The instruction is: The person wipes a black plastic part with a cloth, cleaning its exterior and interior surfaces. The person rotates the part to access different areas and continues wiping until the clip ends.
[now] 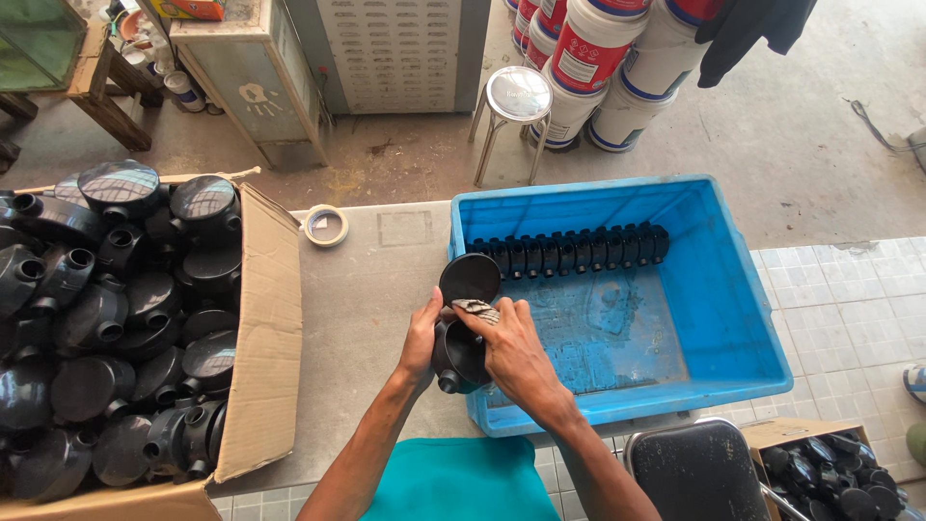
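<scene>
1. Both hands work at the near edge of the counter (386, 318). Left hand (422, 340) is wrapped around the side of a black round junction box (457, 359), grasping it. Right hand (511, 349) presses a small grey rag (477, 310) against the box's upper rim, fingers closed on the rag.
2. Cardboard carton (265, 338) fills the left side of the counter, flap folded open, packed with many black round boxes of the same kind (116, 318).
3. Blue plastic crate (714, 289) sits on the right side of the counter, just beside the hands. Along its far wall stands a tight row of black boxes (569, 253), set on edge.
4. Black padded stool seat (696, 471) shows at the lower right, with a second carton of black parts (830, 473) beside it.
5. White tubs with red and blue labels (598, 58) are stacked on the floor beyond the counter; a metal stool (518, 96) stands near them.
6. Round black lid (470, 279) stands tilted just above the held box, touching it.
7. Roll of tape (326, 225) lies on the counter near the carton's far corner.
</scene>
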